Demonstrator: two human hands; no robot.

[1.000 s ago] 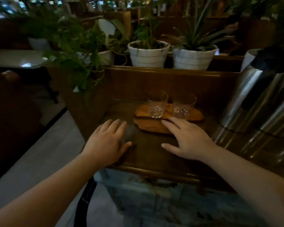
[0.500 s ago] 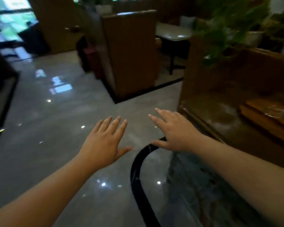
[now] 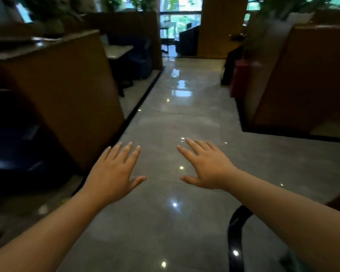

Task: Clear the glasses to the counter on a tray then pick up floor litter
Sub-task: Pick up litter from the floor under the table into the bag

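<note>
A person's left hand and right hand are hovering palm-down, fingers spread and holding nothing, over a glossy grey tiled floor running between wooden booth partitions at left and right. Glasses, tray and litter are lying outside the frame.

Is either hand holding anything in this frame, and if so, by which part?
Nothing is held. The left hand and right hand are both open, fingers spread, palms down above the floor.

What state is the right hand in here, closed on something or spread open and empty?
Spread open and empty. The right hand hovers palm-down over the floor with fingers splayed and nothing between them.
</note>
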